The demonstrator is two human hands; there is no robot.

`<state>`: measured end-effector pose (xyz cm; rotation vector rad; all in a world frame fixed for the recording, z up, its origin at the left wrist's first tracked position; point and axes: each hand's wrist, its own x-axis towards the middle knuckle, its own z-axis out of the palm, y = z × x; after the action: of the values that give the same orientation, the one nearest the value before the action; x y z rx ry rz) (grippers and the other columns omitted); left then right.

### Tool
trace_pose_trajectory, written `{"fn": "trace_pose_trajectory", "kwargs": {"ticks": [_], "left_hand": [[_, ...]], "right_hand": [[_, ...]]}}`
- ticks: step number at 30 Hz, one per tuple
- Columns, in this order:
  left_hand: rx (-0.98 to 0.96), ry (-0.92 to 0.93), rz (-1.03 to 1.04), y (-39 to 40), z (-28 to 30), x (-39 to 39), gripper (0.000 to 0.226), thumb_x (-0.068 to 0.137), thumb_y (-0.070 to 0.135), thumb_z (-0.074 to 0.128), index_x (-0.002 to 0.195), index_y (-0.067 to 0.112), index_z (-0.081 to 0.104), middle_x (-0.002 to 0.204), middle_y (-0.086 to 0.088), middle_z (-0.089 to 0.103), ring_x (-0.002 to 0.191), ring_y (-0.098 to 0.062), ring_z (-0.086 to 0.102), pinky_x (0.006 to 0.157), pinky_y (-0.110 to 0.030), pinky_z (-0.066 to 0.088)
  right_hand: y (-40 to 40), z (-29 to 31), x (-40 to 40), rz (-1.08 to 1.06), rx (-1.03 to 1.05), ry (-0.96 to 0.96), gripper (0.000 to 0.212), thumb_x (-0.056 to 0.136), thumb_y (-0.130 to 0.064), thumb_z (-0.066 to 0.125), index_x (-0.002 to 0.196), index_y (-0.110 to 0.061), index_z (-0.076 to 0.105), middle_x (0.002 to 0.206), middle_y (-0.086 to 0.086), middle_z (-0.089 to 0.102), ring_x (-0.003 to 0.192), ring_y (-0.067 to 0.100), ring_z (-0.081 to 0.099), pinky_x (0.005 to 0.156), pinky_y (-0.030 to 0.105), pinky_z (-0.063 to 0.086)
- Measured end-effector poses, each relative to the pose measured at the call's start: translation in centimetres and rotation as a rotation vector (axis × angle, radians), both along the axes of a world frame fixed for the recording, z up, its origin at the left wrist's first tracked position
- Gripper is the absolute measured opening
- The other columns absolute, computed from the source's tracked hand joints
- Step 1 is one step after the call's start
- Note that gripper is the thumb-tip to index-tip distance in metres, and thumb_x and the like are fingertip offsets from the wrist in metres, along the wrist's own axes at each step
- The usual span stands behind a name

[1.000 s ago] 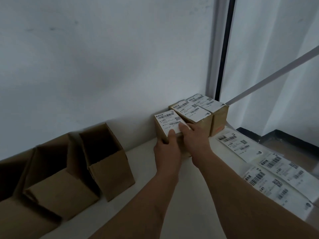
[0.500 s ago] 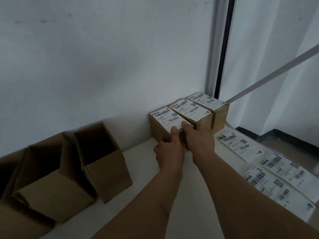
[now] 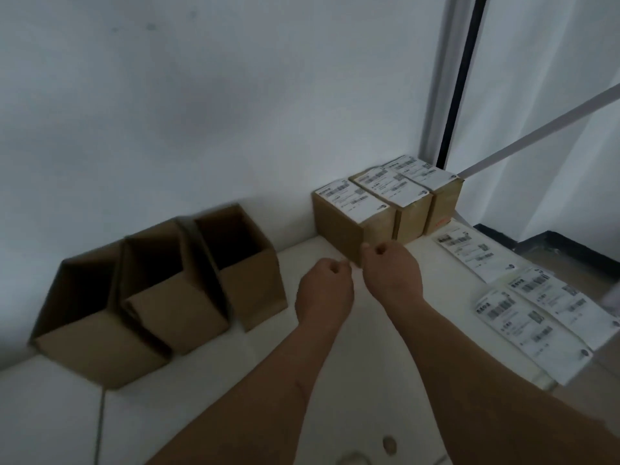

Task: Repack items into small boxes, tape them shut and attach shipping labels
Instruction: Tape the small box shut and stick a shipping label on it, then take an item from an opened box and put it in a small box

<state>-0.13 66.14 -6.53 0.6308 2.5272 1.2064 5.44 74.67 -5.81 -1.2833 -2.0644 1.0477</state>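
A white tabletop (image 3: 208, 391) runs along a pale wall (image 3: 201, 112). At its left, against the wall, stand three open cardboard boxes (image 3: 161, 297) in a row, touching one another, their openings tilted up and toward the camera. At the far right corner three sealed boxes (image 3: 385, 209) sit side by side against the wall, each with a white shipping label on top; the nearest labelled box (image 3: 349, 219) stands at the left end of that row. Loose shipping labels (image 3: 526, 307) lie flat along the right edge of the tabletop, near the sealed boxes.

Both bare forearms reach forward over the middle of the tabletop. The left hand (image 3: 323, 290) and the right hand (image 3: 391, 271) hover close together, just in front of the nearest labelled box's lower front corner. The fingers of both hands are curled in loosely and hold nothing; the right hand's knuckles are nearest the box, and blur hides whether they touch it. The left hand is clear of the box.

A small brownish object (image 3: 389, 444) lies on the tabletop near the bottom edge, too blurred to identify.
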Motion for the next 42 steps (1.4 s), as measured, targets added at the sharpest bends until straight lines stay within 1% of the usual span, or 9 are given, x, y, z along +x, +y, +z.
{"fn": "trace_pose_trajectory", "kwargs": {"ticks": [4,6,8,11,17,21,26,32,42], "left_hand": [[-0.305,0.659,-0.214,-10.0,-0.2,1.3,0.040,0.096,0.039,0.037,0.089,0.019,0.071,0.085,0.000,0.066,0.072,-0.020,0.064,0.061,-0.031,0.051],[-0.416,0.853,-0.252,-15.4,0.3,1.5,0.036,0.087,0.036,0.040,0.069,0.022,0.067,0.069,0.001,0.062,0.057,-0.018,0.059,0.049,-0.026,0.041],[-0.520,0.941,-0.263,-20.7,1.6,1.7,0.026,0.084,0.031,0.051,0.063,0.021,0.062,0.065,0.000,0.060,0.056,-0.020,0.058,0.047,-0.026,0.039],[-0.638,0.905,-0.295,-27.6,4.5,2.3,0.020,0.087,0.027,0.061,0.070,0.017,0.064,0.072,-0.004,0.063,0.065,-0.025,0.061,0.054,-0.031,0.043],[-0.729,0.922,-0.175,-40.2,10.4,4.8,0.031,0.100,0.031,0.039,0.097,0.014,0.065,0.097,-0.006,0.064,0.088,-0.026,0.060,0.069,-0.035,0.042],[-0.798,0.899,-0.039,-48.3,12.3,6.3,0.034,0.103,0.033,0.032,0.111,0.017,0.062,0.110,-0.004,0.062,0.100,-0.024,0.058,0.076,-0.035,0.042],[-0.883,0.758,0.079,-58.1,12.4,7.3,0.025,0.102,0.030,0.036,0.109,0.020,0.058,0.110,-0.001,0.059,0.102,-0.022,0.055,0.078,-0.033,0.043],[-0.934,0.681,0.234,-67.3,10.8,7.0,0.034,0.104,0.035,0.030,0.115,0.019,0.058,0.117,-0.002,0.058,0.110,-0.026,0.053,0.082,-0.035,0.040],[-0.740,0.615,0.634,-79.3,6.6,4.5,0.023,0.090,0.032,0.054,0.083,0.018,0.071,0.084,0.001,0.067,0.081,-0.025,0.062,0.061,-0.033,0.044]], "right_hand": [[-7.2,0.0,2.9,0.325,0.415,-0.357,0.029,0.101,-0.037,0.040,0.100,-0.016,0.059,0.098,0.004,0.059,0.092,0.023,0.059,0.072,0.033,0.044],[-11.1,0.6,4.0,0.443,0.548,-0.435,0.029,0.102,-0.035,0.036,0.108,-0.017,0.057,0.107,0.004,0.058,0.097,0.023,0.058,0.074,0.033,0.042],[-15.2,1.6,4.8,0.532,0.639,-0.456,0.028,0.103,-0.034,0.034,0.109,-0.018,0.055,0.109,0.003,0.058,0.097,0.022,0.056,0.074,0.033,0.041],[-21.1,3.6,5.0,0.609,0.706,-0.444,0.026,0.103,-0.031,0.033,0.109,-0.018,0.055,0.110,0.002,0.058,0.098,0.022,0.055,0.075,0.032,0.039],[-32.8,7.5,4.4,0.755,0.749,-0.357,0.028,0.102,-0.027,0.034,0.117,-0.016,0.056,0.120,0.006,0.057,0.108,0.025,0.053,0.082,0.035,0.041],[-40.5,9.2,3.9,0.867,0.792,-0.249,0.027,0.103,-0.027,0.035,0.112,-0.015,0.056,0.112,0.006,0.059,0.102,0.024,0.055,0.073,0.032,0.037],[-49.8,10.1,2.8,0.982,0.805,-0.201,0.019,0.099,-0.022,0.042,0.112,-0.017,0.056,0.110,0.004,0.058,0.098,0.023,0.055,0.073,0.031,0.039],[-59.2,9.7,0.8,1.122,0.806,-0.180,0.014,0.099,-0.023,0.046,0.109,-0.016,0.053,0.109,0.005,0.055,0.097,0.025,0.055,0.073,0.034,0.044],[-72.4,6.7,-3.2,1.281,0.578,-0.131,0.023,0.101,-0.030,0.040,0.109,-0.019,0.058,0.108,0.003,0.060,0.096,0.024,0.059,0.077,0.036,0.051]]}}
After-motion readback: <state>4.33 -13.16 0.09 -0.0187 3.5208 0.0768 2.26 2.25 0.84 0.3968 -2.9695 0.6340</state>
